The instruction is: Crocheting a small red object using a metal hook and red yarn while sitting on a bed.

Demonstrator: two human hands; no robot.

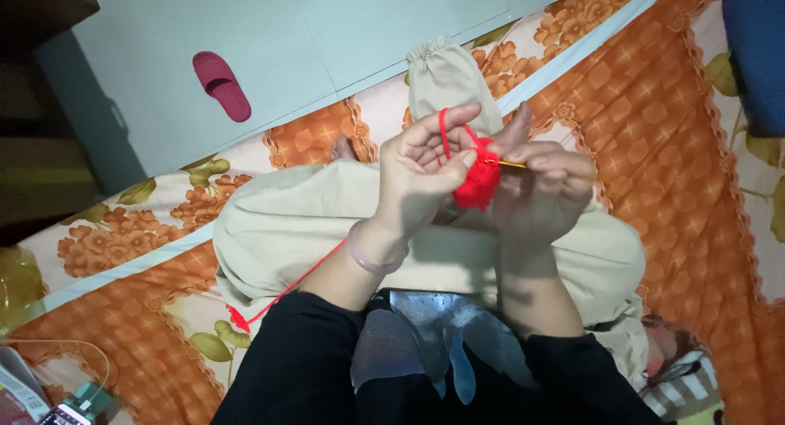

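Seemingly settled cross-legged on the orange flowered bedspread [670, 147], the person works with both hands raised over their lap, and the head camera looks straight down on it all. Their left hand [421, 167] is half open, palm up, fingers spread, with red yarn [444, 131] looped over the forefinger and pinned lightly by the thumb. The right hand [544, 188] is curled closed around a thin yellow crochet hook [511, 163], whose tip pokes into the small red crochet piece [478, 184] pinched between the two hands. So the piece sits in mid-air above the beige trousers [311, 221], touching both hands.

From the left hand the strand runs down past the pale bangle [376, 257] on the wrist and off across the knee toward the bedspread's edge; its far end I cannot make out. That slack line looks like the weak spot to me: if it snags on the knee or the bangle, tension on the forefinger could jump and a loop might slide off the hook. A pink slipper [221, 86] lies well apart on the pale floor [286, 41], and a phone [69, 409] rests at the lower left corner.
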